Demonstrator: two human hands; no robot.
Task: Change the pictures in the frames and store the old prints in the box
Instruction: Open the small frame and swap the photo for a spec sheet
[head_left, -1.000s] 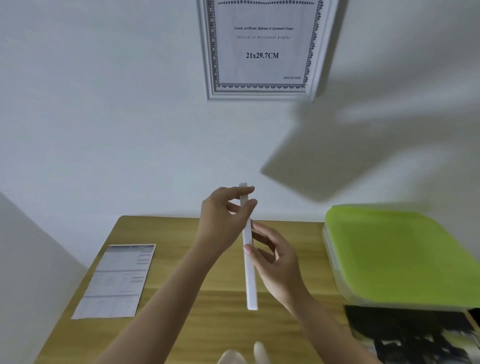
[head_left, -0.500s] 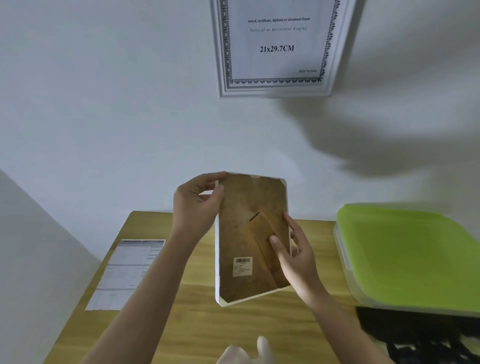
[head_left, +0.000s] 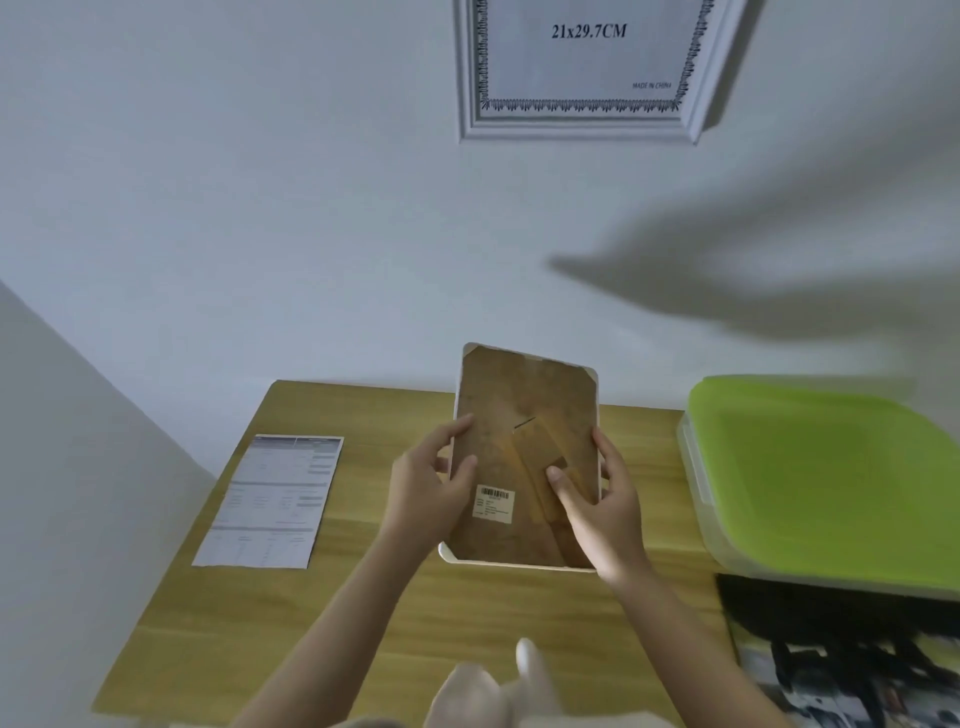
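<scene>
A small white picture frame (head_left: 519, 405) is held over the wooden table (head_left: 363, 597), its brown backing board with a barcode sticker facing me. My left hand (head_left: 431, 493) grips the frame's left edge, thumb on the backing. On the other side my right hand (head_left: 602, 509) holds the right edge, with its thumb pressed on the brown stand flap. A clear storage box with a green lid (head_left: 831, 478) stands at the right. On the table's left lies a printed sheet (head_left: 272, 501). A larger white frame (head_left: 587, 73) hangs on the wall above.
A dark printed picture (head_left: 841, 660) lies at the table's near right corner, in front of the box. Something pale and blurred (head_left: 498, 686) shows at the bottom edge. A white wall closes the table's far side and left.
The small frame was edge-on a second ago; it has been turned so its brown back faces me and lowered toward the table. My left hand slid from its top corner to its left edge.
</scene>
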